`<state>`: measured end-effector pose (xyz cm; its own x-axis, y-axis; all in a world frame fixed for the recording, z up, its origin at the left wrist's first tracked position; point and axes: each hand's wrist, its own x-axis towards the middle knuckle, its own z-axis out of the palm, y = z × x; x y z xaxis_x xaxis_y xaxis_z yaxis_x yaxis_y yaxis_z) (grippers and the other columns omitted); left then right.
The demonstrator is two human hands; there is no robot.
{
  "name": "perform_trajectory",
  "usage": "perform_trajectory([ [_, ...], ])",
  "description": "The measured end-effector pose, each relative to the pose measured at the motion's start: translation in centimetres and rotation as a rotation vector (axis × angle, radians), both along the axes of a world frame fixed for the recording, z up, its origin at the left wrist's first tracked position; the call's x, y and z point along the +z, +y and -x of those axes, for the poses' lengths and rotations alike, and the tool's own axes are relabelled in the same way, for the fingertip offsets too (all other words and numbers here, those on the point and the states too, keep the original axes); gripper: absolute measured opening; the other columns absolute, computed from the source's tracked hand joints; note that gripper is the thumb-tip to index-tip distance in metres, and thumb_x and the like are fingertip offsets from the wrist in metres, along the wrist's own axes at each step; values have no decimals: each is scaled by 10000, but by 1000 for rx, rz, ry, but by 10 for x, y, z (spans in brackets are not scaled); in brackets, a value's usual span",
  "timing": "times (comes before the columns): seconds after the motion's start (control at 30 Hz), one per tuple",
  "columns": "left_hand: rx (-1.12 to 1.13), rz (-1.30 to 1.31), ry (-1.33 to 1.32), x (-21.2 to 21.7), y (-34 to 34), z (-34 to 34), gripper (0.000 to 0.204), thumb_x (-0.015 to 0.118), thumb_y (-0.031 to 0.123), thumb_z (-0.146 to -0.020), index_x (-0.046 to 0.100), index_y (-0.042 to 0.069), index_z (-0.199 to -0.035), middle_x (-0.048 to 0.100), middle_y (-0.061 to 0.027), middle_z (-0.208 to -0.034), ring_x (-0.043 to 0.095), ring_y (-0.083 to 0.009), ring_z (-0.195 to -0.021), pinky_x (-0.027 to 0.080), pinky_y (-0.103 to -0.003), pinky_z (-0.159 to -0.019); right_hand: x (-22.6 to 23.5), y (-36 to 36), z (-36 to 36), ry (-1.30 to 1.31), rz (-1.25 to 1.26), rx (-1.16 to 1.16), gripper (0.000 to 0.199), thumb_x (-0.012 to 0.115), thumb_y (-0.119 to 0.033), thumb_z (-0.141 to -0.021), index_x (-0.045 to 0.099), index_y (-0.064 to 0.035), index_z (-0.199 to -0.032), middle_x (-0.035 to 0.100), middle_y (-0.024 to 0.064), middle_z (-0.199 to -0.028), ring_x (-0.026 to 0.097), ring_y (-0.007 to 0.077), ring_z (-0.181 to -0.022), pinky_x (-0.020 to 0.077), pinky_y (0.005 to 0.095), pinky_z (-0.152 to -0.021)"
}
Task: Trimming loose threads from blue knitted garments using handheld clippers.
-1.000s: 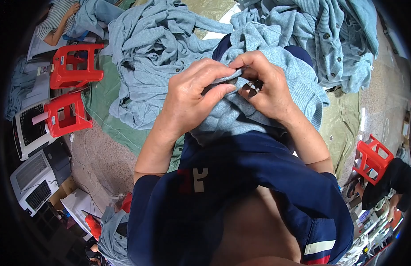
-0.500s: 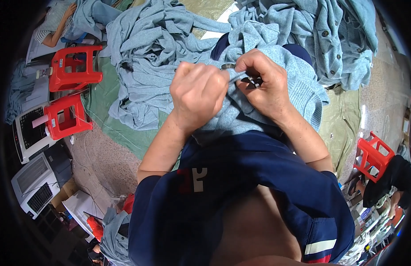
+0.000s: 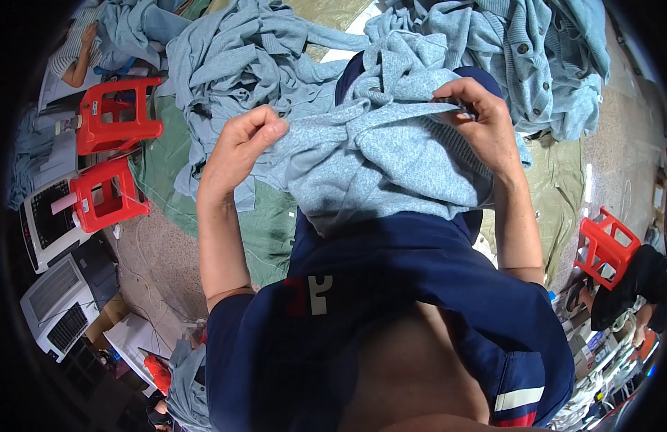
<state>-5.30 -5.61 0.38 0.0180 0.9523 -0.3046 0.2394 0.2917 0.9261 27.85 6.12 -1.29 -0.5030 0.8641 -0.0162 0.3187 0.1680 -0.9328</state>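
A light blue knitted cardigan [image 3: 391, 162] lies over my lap and is stretched between my hands. My left hand [image 3: 240, 147] is closed in a fist on its left edge, pulled out to the left. My right hand [image 3: 481, 122] pinches the upper right edge of the same garment, with a small dark object partly hidden between its fingers. My dark blue shirt [image 3: 391, 309] fills the lower middle of the view.
Piles of similar blue knitted garments [image 3: 232, 65] and buttoned cardigans [image 3: 535, 57] lie on a green sheet [image 3: 261, 230] ahead. Two red plastic stools [image 3: 110, 155] stand at the left, another red stool [image 3: 603, 245] at the right. Grey machines [image 3: 52, 288] sit lower left. Another person's arm [image 3: 78, 61] shows top left.
My hands have moved apart: the left one pulled the cardigan's edge out to the left, the right one shifted right and up, so the fabric is now spread between them.
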Motion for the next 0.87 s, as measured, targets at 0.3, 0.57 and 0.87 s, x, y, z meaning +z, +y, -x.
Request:
perform_trajectory([
  [0.3, -105, 129, -131, 25, 1, -7, 155, 766, 79, -747, 631, 30, -803, 555, 51, -749, 489, -33, -686, 385, -191, -634, 13, 15, -2, -7, -636, -291, 291, 629, 106, -753, 714, -52, -982, 610, 54, -961, 603, 155, -867, 470, 237, -741],
  [0.57, 148, 109, -775, 45, 16, -66, 149, 676, 117, -867, 667, -17, -931, 671, -41, -860, 613, -79, -789, 460, -204, -732, 52, -29, 55, 403, -926, 186, 165, 707, -83, -673, 687, -55, -835, 635, 65, -858, 618, 217, -711, 494, 299, -579],
  [0.87, 139, -159, -425, 45, 10, -88, 214, 663, 126, -889, 654, -5, -1058, 659, -34, -968, 590, -74, -845, 461, -215, -786, 35, -41, 68, 288, -963, 85, 192, 662, -12, -655, 663, -56, -843, 614, 67, -796, 586, 207, -661, 475, 292, -520],
])
